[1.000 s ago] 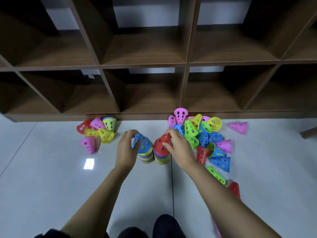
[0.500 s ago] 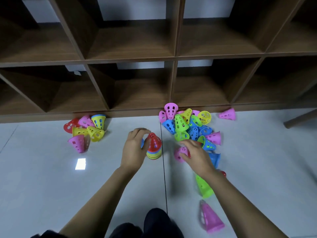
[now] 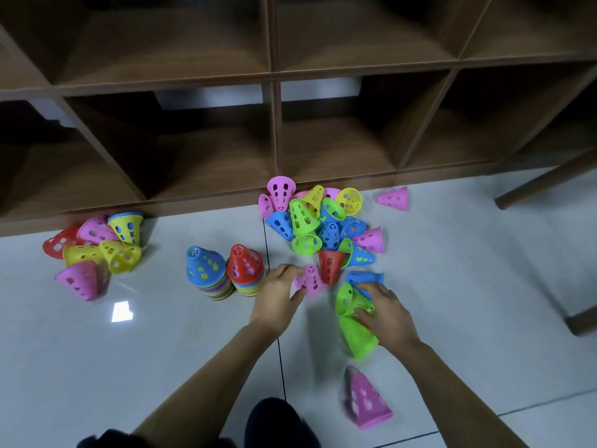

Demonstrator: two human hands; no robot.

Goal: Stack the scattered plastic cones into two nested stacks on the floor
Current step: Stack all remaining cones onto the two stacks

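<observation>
Two nested cone stacks stand side by side on the floor: one topped by a blue cone (image 3: 204,266), one topped by a red cone (image 3: 244,266). Just right of them my left hand (image 3: 277,296) pinches a small pink cone (image 3: 309,281). My right hand (image 3: 384,310) grips a green cone (image 3: 347,297) that lies against another green cone (image 3: 357,337). A loose heap of cones (image 3: 318,221) sits behind both hands, with a red one (image 3: 330,266) at its front.
A second cluster of cones (image 3: 97,250) lies at the left by the wooden shelf unit (image 3: 274,130). Single pink cones lie at the far right (image 3: 394,198) and near my legs (image 3: 366,400). A wooden furniture leg (image 3: 546,179) crosses at right.
My left hand left the stacks and moved right to the pink cone. My right hand let go of that pink cone and shifted right onto the green cone.
</observation>
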